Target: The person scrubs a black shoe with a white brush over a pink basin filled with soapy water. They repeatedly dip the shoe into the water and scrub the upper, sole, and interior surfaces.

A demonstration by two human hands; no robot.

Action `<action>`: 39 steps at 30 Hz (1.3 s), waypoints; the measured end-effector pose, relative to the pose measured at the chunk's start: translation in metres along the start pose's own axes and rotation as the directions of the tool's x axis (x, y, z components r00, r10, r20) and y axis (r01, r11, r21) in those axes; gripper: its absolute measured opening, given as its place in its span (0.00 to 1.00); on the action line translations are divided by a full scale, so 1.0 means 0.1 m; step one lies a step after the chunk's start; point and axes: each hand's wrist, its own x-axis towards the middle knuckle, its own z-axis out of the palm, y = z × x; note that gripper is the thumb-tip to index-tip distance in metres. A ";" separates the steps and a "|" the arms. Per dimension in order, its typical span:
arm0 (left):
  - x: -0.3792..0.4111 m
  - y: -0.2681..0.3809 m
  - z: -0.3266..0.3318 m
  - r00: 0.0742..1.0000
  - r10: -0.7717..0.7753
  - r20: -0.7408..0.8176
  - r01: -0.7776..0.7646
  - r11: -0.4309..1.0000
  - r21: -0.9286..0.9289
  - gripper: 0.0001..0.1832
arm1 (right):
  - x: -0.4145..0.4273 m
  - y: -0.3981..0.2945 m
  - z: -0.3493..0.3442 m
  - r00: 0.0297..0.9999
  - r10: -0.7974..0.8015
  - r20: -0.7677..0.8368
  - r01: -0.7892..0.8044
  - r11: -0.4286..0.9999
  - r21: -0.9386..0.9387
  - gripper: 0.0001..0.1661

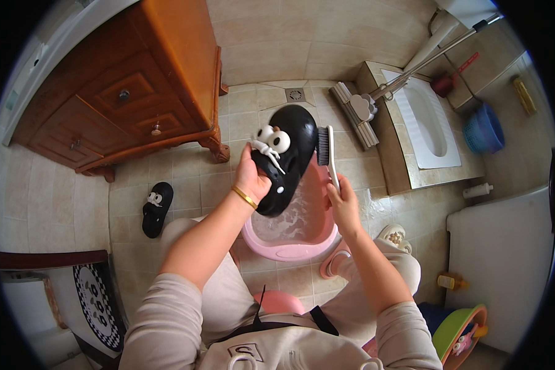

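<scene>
My left hand grips a black clog slipper by its strap side, holding it up over a pink plastic basin. White cartoon eyes and a small white figure decorate the slipper. In my right hand is a white-handled scrub brush with dark bristles. Those bristles face the slipper's right edge, close to it; whether they touch I cannot tell. Foamy water lies in the basin. The matching black slipper rests on the tiles to the left.
A wooden cabinet stands at upper left. On the right are a sponge mop, a raised squat toilet, a blue basket and a white appliance. A green basin sits at lower right, near a yellow bottle.
</scene>
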 end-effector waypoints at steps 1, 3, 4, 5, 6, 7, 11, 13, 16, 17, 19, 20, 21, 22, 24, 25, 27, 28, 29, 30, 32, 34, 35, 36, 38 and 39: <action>0.01 -0.05 -0.12 0.999 -0.046 0.002 0.046 0.999 -0.015 0.23 | 0.06 0.05 0.04 0.999 -0.011 0.038 0.009 0.999 0.046 0.25; 0.05 -0.22 -0.34 0.991 -0.090 -0.095 0.091 0.996 0.000 0.24 | 0.16 0.16 0.10 0.985 0.019 0.170 -0.048 0.984 0.169 0.37; -0.04 -0.35 -0.26 0.987 -0.146 -0.068 0.149 0.988 0.043 0.24 | 0.18 0.23 0.05 0.967 0.063 0.247 -0.122 0.965 0.232 0.44; -0.12 -0.43 -0.17 0.979 -0.200 -0.043 0.203 0.975 0.087 0.24 | 0.22 0.31 -0.04 0.954 0.069 0.292 -0.139 0.964 0.228 0.47; -0.02 -0.38 -0.41 0.965 -0.263 -0.014 0.263 0.963 0.059 0.25 | 0.29 0.35 -0.03 0.930 0.060 0.364 -0.151 0.962 0.228 0.50; -0.01 -0.40 -0.40 0.954 -0.300 0.020 0.298 0.953 0.055 0.26 | 0.29 0.34 -0.07 0.910 0.065 0.409 -0.169 0.960 0.224 0.52; 0.04 -0.46 -0.46 0.904 -0.402 -0.144 0.420 0.898 0.131 0.31 | 0.24 0.34 -0.07 0.932 0.003 0.362 -0.075 0.980 0.184 0.49; 0.06 -0.56 -0.52 0.883 -0.344 -0.320 0.403 0.905 0.139 0.36 | 0.24 0.36 -0.02 0.947 0.094 0.307 -0.136 0.984 0.119 0.44; 0.27 -0.85 -1.05 0.778 -0.267 -0.568 0.436 0.881 0.183 0.53 | 0.36 0.76 0.01 0.985 0.100 0.141 -0.115 0.988 0.104 0.36; 0.29 -0.95 -1.15 0.743 -0.245 -0.622 0.428 0.889 0.161 0.55 | 0.36 0.90 0.01 0.990 0.089 0.111 -0.101 0.989 0.107 0.30; 0.41 -0.95 -1.74 0.579 -0.153 -0.801 0.493 0.848 0.194 0.58 | 0.36 0.90 0.13 0.951 0.275 0.138 -0.276 0.961 -0.010 0.30; 0.46 -0.91 -2.04 0.604 -0.156 -0.781 0.449 0.877 0.171 0.58 | 0.39 0.89 0.23 0.946 0.288 0.147 -0.283 0.958 -0.053 0.28; 0.52 -0.88 -2.24 0.632 -0.167 -0.757 0.411 0.900 0.144 0.59 | 0.43 0.91 0.31 0.947 0.286 0.144 -0.277 0.958 -0.079 0.28; 0.48 -1.04 -2.17 0.671 -0.275 -0.689 0.439 0.896 0.069 0.60 | 0.45 1.02 0.21 0.947 0.308 0.094 -0.297 0.948 -0.111 0.27; 0.35 -1.31 -1.92 0.760 -0.378 -0.529 0.477 0.877 0.057 0.60 | 0.52 1.22 0.02 0.921 0.390 -0.001 -0.383 0.902 -0.199 0.27; 0.33 -1.40 -1.90 0.775 -0.390 -0.497 0.483 0.873 0.068 0.60 | 0.57 1.42 -0.04 0.944 0.327 -0.052 -0.328 0.903 -0.276 0.29; 0.23 -1.58 -1.93 0.799 -0.413 -0.437 0.496 0.864 0.088 0.60 | 0.65 1.86 -0.10 0.972 0.192 -0.133 -0.231 0.872 -0.431 0.33; 0.25 -1.41 -2.30 0.704 -0.298 -0.645 0.516 0.838 0.176 0.58 | 0.61 1.40 0.29 0.944 0.285 -0.167 -0.323 0.698 -0.639 0.40; 0.31 -1.44 -2.53 0.572 -0.219 -0.791 0.589 0.781 0.210 0.56 | 0.62 1.36 0.40 0.942 0.275 -0.194 -0.329 0.631 -0.702 0.43; 0.34 -1.48 -2.53 0.536 -0.164 -0.828 0.598 0.766 0.235 0.57 | 0.63 1.37 0.45 0.930 0.299 -0.213 -0.357 0.598 -0.718 0.44; 0.40 -1.54 -2.51 0.465 -0.032 -0.885 0.638 0.705 0.310 0.57 | 0.66 1.38 0.51 0.895 0.373 -0.244 -0.425 0.546 -0.722 0.51; 0.44 -1.56 -2.52 0.429 0.089 -0.899 0.705 0.589 0.394 0.55 | 0.56 1.66 0.52 0.939 0.232 -0.253 -0.343 0.628 -0.698 0.54; 0.45 -1.59 -2.48 0.426 0.122 -0.897 0.744 0.517 0.424 0.54 | 0.47 1.84 0.49 0.951 0.158 -0.267 -0.303 0.663 -0.685 0.55; 0.45 -1.60 -2.49 0.423 0.151 -0.893 0.764 0.471 0.441 0.53 | 0.42 1.98 0.49 0.950 0.159 -0.267 -0.302 0.680 -0.668 0.57; 0.44 -1.56 -2.54 0.411 0.204 -0.889 0.776 0.433 0.458 0.53 | 0.47 2.12 0.64 0.952 0.147 -0.269 -0.296 0.674 -0.677 0.56; 0.42 -1.56 -2.58 0.403 0.211 -0.890 0.777 0.435 0.455 0.53 | 0.50 2.13 0.68 0.945 0.180 -0.273 -0.323 0.648 -0.690 0.55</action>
